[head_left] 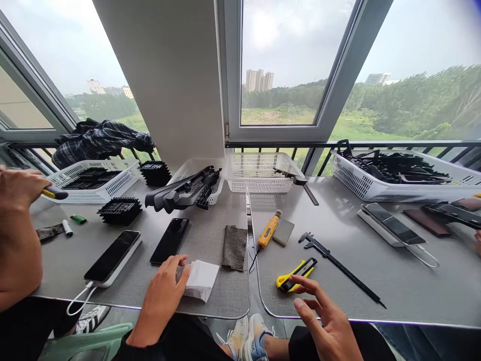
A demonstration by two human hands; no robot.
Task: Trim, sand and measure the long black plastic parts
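Observation:
My left hand [165, 293] rests at the near edge of the left table, fingers loosely stretched and the thumb apart. Its thumb is at the left side of a folded white paper stack [202, 281]; whether they touch I cannot tell. A black phone [171, 240] lies just beyond the fingers. My right hand [325, 318] is open over the right table's near edge, holding nothing. Its index fingertip overlaps the yellow utility knife [285, 282], and contact is unclear. Beyond it lie a black caliper [340, 265], a yellow rotary tool [269, 231] and a small grey block [283, 232].
White baskets [353, 175] with black plastic parts line the window side. A brown cloth [235, 248] lies near the gap between tables. Another person's hand [22, 185] holds a tool at left; a black part [453, 214] is near someone's fingers at right. Phones lie on both sides.

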